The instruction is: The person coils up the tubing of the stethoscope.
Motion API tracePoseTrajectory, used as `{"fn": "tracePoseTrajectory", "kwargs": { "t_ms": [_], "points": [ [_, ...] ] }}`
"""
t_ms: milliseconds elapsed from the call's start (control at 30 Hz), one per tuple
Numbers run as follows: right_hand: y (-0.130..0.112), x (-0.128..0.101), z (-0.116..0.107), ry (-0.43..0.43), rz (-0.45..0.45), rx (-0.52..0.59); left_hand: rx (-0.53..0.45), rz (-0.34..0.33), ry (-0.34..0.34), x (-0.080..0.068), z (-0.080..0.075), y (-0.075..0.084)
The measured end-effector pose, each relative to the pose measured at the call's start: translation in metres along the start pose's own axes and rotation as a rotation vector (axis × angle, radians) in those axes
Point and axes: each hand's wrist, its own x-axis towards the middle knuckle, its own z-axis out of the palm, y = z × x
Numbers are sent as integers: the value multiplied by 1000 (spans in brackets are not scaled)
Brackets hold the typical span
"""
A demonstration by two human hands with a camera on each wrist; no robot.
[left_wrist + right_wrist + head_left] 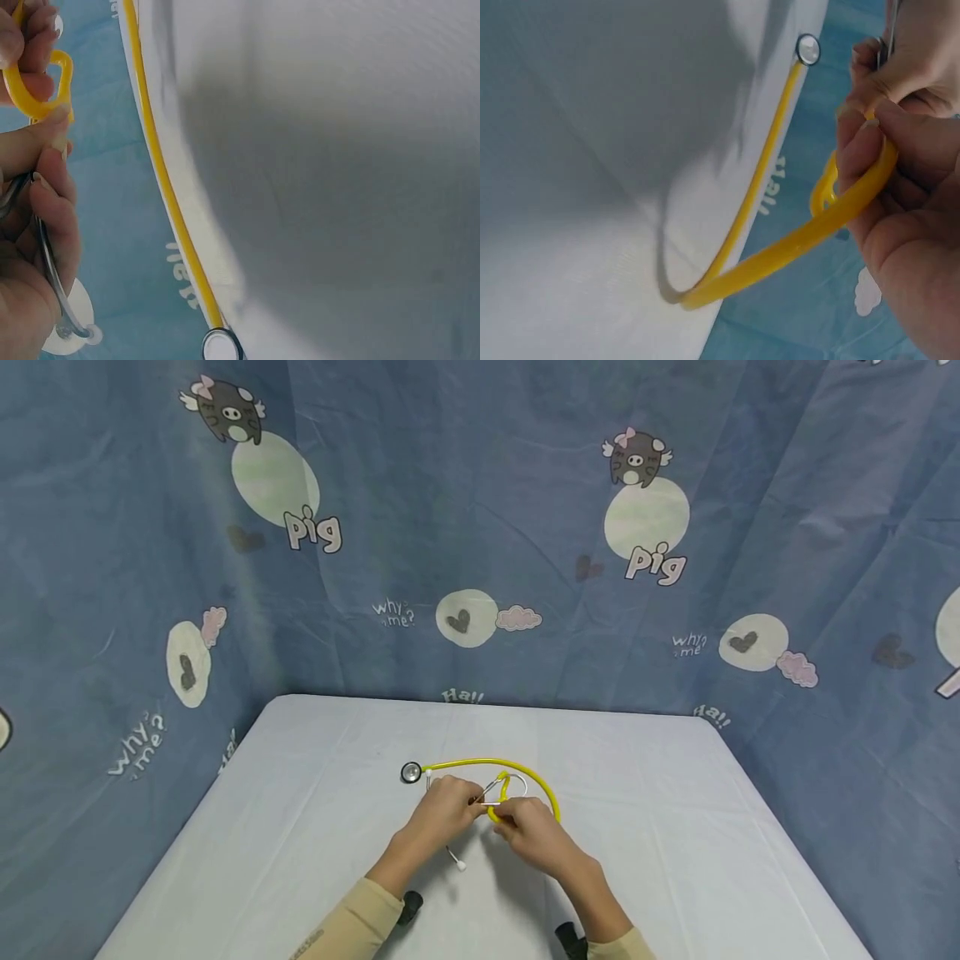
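Note:
A stethoscope with yellow tubing (525, 770) lies on the white table (315, 827), its round metal chest piece (410, 772) at the left end. My left hand (444, 806) pinches the metal ear tubes (46, 262) near the yellow fork (56, 82); a white eartip (460, 865) hangs below it. My right hand (528, 827) grips the yellow tube (802, 240) where it loops back. The chest piece (807, 49) and the chest piece (222, 346) also show at the tube's far end in both wrist views.
The table is covered with a white sheet and has rounded far corners (288, 702). A blue cloth with cartoon pig prints (645, 510) hangs behind and at both sides. Beige sleeves (352, 927) cover my forearms.

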Motion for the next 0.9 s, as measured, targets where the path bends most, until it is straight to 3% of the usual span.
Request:
{"fn": "tracePoseTrajectory", "kwargs": {
  "t_ms": [233,500,767,900],
  "points": [
    [-3,-1,-8,-52,30,-26,40,23,-41,1,2,1],
    [-6,5,-13,-60,-55,-163,-10,43,-140,0,-1,0],
    [-5,6,-12,57,-209,-335,-98,54,-225,0,-2,0],
    [-3,7,-15,89,-235,-353,-103,59,-257,0,-6,0]
  ]
}}
